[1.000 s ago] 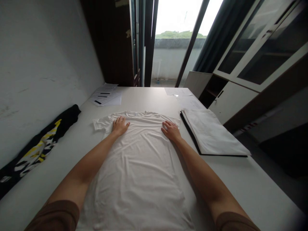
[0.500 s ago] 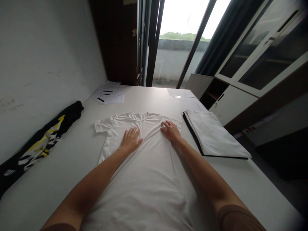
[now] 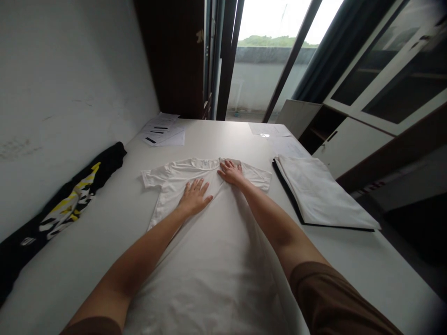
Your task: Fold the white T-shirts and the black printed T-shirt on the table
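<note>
A white T-shirt [image 3: 216, 251] lies spread flat on the white table [image 3: 349, 251], collar at the far end. My left hand [image 3: 194, 196] rests palm down on the shirt's upper chest, fingers stretched out. My right hand [image 3: 231, 172] lies flat just below the collar, fingers spread on the cloth. Neither hand grips anything.
A black, yellow and white garment [image 3: 66, 200] lies along the left wall. A folded white cloth on a dark board [image 3: 321, 195] sits to the right of the shirt. Loose papers [image 3: 164, 132] and further sheets [image 3: 268, 130] lie at the far end. Cabinets [image 3: 380, 97] stand at right.
My left hand slid from the shirt's left shoulder toward the middle of the chest. My right hand moved from the right shoulder left and up to the collar.
</note>
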A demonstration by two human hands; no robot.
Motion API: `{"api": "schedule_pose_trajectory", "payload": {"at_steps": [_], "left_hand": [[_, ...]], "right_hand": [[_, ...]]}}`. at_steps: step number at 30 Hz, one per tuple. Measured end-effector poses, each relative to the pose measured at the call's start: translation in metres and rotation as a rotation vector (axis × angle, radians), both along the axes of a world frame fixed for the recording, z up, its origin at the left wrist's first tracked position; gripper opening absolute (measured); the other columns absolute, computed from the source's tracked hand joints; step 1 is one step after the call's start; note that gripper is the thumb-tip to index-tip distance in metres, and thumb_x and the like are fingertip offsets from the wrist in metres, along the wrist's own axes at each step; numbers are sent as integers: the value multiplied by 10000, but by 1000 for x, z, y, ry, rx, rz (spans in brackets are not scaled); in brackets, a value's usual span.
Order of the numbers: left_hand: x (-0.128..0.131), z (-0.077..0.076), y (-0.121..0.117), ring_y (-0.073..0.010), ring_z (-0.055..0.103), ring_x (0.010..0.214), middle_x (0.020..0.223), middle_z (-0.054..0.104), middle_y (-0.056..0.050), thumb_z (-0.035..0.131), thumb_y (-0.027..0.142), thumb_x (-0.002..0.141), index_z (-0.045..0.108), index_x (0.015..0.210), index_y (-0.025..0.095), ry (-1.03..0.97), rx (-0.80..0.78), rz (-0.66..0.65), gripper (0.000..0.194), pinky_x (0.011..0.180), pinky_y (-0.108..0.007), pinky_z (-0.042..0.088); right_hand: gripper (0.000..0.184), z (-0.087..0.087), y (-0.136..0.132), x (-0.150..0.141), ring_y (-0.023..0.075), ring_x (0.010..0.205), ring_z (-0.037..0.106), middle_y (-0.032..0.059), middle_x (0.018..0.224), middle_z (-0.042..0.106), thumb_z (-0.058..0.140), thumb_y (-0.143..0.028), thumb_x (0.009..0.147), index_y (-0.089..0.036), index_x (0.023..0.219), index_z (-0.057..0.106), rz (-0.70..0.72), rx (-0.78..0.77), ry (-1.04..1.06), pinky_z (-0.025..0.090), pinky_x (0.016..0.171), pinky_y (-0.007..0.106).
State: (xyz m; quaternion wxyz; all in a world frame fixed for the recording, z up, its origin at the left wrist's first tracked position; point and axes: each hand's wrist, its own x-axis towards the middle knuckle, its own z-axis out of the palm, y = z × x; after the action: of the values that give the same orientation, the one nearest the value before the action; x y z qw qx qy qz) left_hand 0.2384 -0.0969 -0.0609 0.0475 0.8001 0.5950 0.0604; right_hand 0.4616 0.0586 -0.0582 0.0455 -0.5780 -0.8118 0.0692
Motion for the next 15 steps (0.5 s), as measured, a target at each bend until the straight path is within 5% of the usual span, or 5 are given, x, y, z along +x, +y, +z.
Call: {"api": "schedule_pose_trajectory", "payload": {"at_steps": [15], "left_hand": [[-17,9,36,-274,140,1596,1723,207,-48,355,585,1026,327,1625,288,33,-29,-5,669,1283,-518,102]], "right_hand": [[808,2,21,16,326,1584,104,100,1724,139,332,-740,975,-279,1637,287,-69,-59,7,73,1227,657]]}}
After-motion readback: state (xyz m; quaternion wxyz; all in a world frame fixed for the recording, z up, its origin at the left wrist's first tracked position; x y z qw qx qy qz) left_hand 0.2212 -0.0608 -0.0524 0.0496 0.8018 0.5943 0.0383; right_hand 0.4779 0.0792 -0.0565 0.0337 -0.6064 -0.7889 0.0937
